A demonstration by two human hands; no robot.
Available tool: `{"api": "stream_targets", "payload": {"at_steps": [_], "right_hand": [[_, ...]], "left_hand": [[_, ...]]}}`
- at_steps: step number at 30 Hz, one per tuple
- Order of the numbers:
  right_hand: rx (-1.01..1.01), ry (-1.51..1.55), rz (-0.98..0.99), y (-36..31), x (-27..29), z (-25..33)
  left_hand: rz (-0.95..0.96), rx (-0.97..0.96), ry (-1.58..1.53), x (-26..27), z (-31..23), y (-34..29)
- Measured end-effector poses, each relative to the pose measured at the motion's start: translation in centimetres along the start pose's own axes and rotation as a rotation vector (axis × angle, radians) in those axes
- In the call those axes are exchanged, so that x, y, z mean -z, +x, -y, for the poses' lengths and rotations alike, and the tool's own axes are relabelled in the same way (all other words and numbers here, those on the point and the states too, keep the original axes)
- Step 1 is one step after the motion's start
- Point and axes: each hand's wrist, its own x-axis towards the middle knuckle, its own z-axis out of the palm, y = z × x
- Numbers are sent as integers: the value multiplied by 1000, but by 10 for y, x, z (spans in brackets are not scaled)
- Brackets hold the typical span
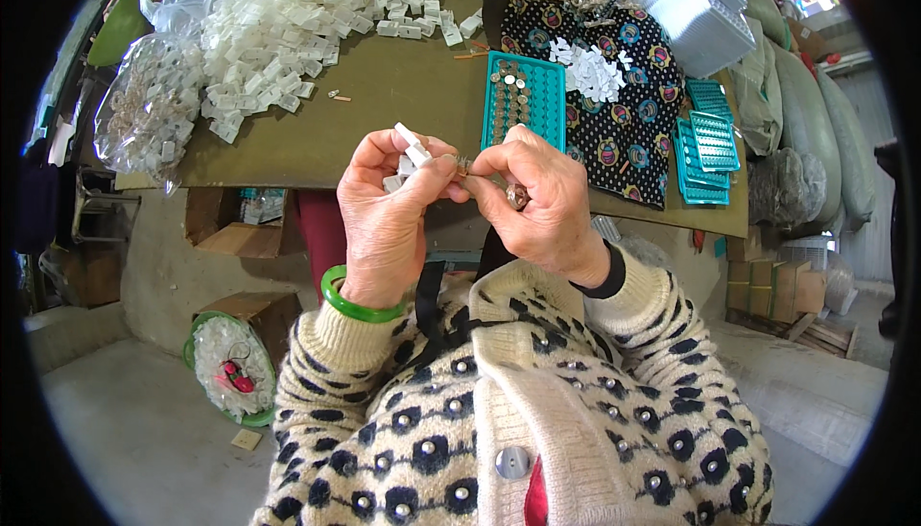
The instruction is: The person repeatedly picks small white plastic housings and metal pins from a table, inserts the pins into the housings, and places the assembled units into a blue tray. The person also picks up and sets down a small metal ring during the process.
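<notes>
Above the table's near edge, my two hands meet at chest height. My left hand [389, 195], closed, holds several small white plastic pieces [414, 154] between thumb and fingers. Thumb and forefinger of my right hand [547, 204] pinch a tiny metallic part [463, 169] against the left fingertips; its exact kind is too small to make out. A shiny brownish round thing [518, 197] shows at the right hand's curled fingers; I cannot tell whether it is a ring or a held part. Just beyond the hands lies a teal tray [561, 108] with rows of small round metallic parts [509, 80].
A large heap of white plastic pieces [288, 27] covers the table's far left, beside a clear bag [149, 94]. White pieces [590, 70] lie on a patterned black cloth [633, 147]. Teal trays [710, 156] and white trays [696, 32] stand right. Below left sits a green-rimmed basket [267, 418].
</notes>
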Motion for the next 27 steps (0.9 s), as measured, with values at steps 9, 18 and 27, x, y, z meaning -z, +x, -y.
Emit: {"api": "stream_targets", "payload": {"at_steps": [9,18,27], "right_hand": [[88,3,-9,-2,0,-11],[-339,350,-52,-5,0,-12],[210,21,-15,-3,-3,-14]], "left_hand": [[28,51,73,5,-2,-1],[19,126,-113,3,5,-3],[28,226,-130,6,5,-1]]}}
